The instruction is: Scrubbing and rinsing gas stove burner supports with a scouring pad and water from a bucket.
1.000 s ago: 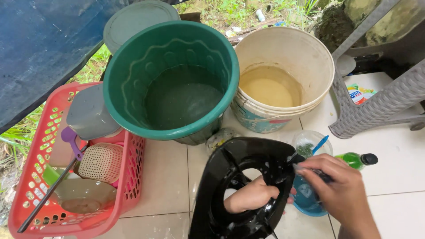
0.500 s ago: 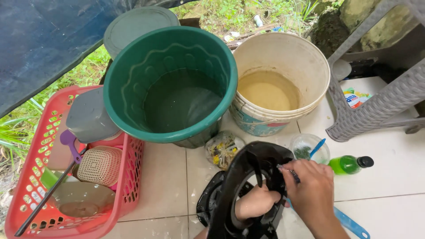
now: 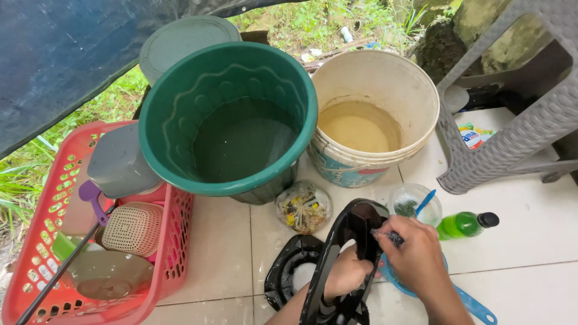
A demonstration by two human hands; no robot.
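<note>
We took the green tub [image 3: 229, 114] as our landmark; it held dark water and stood at the far middle of the white tiled floor [image 3: 542, 241]. Just right of the tub, almost touching it, stood a cream bucket [image 3: 376, 108] with murky yellowish water. Left of the tub sat a red plastic basket [image 3: 174, 241] with a grey container [image 3: 120, 159], a beige perforated box [image 3: 135, 227] and a grey plate [image 3: 111, 274] inside. Further right of the tub, past the bucket, a grey woven stool [image 3: 512, 144] stood.

Nearer to us than the tub, we held a black ring-shaped plastic part [image 3: 340, 253] tilted on edge above the floor. Our left hand [image 3: 346, 274] was closed around its lower rim, fingers reaching through the opening. Our right hand [image 3: 415, 256] pressed a dark scrubber [image 3: 388, 236] against the part's upper rim, fingers clamped on it. A second black piece [image 3: 289, 274] lay on the floor just left of the held part. Directly below the tub's near edge lay a small clear bag [image 3: 304, 207]. Right of that sat a clear cup [image 3: 412, 201], a green bottle [image 3: 463, 224] lying on its side, and a blue dish [image 3: 397, 280] under our right hand.
</note>
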